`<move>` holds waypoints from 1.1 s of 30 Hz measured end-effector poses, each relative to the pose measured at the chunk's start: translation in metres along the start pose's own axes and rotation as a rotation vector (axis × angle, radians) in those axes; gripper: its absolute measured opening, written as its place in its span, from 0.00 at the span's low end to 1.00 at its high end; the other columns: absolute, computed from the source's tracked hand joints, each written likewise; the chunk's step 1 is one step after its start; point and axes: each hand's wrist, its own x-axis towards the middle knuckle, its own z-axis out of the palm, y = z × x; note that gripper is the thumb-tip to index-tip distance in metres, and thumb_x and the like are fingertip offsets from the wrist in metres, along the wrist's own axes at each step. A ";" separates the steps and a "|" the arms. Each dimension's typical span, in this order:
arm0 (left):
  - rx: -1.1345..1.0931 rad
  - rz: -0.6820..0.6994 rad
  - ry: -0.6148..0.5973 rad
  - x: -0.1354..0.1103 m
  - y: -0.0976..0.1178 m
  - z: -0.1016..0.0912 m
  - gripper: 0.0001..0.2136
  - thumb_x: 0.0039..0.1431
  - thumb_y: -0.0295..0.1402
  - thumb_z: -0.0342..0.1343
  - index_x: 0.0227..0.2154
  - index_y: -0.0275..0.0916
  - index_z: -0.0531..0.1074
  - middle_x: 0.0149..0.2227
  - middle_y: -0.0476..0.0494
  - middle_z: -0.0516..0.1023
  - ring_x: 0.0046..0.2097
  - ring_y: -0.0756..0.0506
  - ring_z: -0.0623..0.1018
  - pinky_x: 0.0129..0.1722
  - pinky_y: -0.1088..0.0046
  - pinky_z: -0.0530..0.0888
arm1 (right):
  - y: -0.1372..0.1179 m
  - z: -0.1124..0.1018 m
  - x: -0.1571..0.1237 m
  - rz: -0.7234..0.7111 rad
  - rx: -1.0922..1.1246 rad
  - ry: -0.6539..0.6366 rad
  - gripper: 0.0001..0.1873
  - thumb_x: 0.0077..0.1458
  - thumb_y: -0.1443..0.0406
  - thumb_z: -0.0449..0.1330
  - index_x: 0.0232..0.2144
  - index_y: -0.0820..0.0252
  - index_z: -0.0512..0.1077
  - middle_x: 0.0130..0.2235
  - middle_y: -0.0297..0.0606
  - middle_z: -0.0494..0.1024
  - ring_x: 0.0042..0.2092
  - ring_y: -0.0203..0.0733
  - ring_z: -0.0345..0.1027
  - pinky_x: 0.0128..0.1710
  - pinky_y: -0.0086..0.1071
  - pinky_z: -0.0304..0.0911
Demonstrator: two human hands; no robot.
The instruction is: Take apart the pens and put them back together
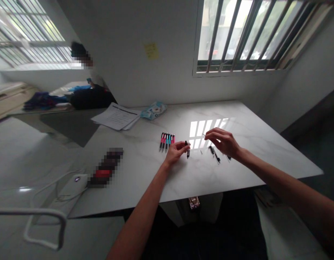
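Between the thumb and fingers of my left hand [176,153] is a black pen barrel [188,150], held nearly upright above the table. My right hand [222,141] is raised to its right, fingertips pinched on a thin, small rod [203,134] whose kind I cannot make out. Just left of my left hand lies a row of several pens [166,141] with pink and teal barrels, side by side. Black pen parts [215,154] lie beneath my right hand, partly hidden by it. A tiny piece [201,152] rests on the table between both hands.
The white marbled table [145,173] carries papers [117,116] and a blue-white packet [154,110] at the back. To the left are a blurred dark object [106,168] and a white device with a cable [75,185]. Another person [95,77] sits far left.
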 end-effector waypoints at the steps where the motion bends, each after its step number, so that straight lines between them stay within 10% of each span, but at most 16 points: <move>1: 0.002 -0.002 -0.007 0.000 0.000 0.000 0.21 0.47 0.46 0.74 0.37 0.34 0.83 0.35 0.39 0.84 0.34 0.48 0.78 0.36 0.71 0.74 | -0.004 0.003 0.002 0.043 0.038 0.063 0.11 0.70 0.64 0.56 0.40 0.54 0.80 0.40 0.40 0.83 0.42 0.42 0.76 0.43 0.39 0.72; 10: 0.016 -0.007 -0.037 -0.004 0.005 0.001 0.20 0.49 0.45 0.73 0.39 0.34 0.84 0.39 0.37 0.85 0.38 0.45 0.81 0.41 0.68 0.78 | -0.003 0.057 -0.010 0.500 0.430 0.259 0.14 0.59 0.55 0.68 0.42 0.56 0.83 0.40 0.40 0.86 0.40 0.43 0.80 0.44 0.39 0.77; 22: 0.076 0.013 -0.109 -0.007 0.007 0.003 0.18 0.51 0.45 0.72 0.36 0.33 0.83 0.37 0.38 0.85 0.38 0.45 0.82 0.43 0.69 0.78 | -0.007 0.077 0.008 0.598 0.617 0.243 0.17 0.53 0.52 0.71 0.36 0.59 0.81 0.41 0.42 0.85 0.41 0.44 0.80 0.45 0.37 0.76; 33: 0.004 0.018 -0.070 -0.004 0.004 0.002 0.19 0.49 0.45 0.73 0.36 0.34 0.83 0.36 0.40 0.85 0.36 0.46 0.81 0.39 0.70 0.77 | 0.006 0.063 -0.007 0.525 0.233 -0.047 0.18 0.60 0.54 0.67 0.48 0.56 0.81 0.40 0.40 0.84 0.38 0.43 0.78 0.41 0.36 0.74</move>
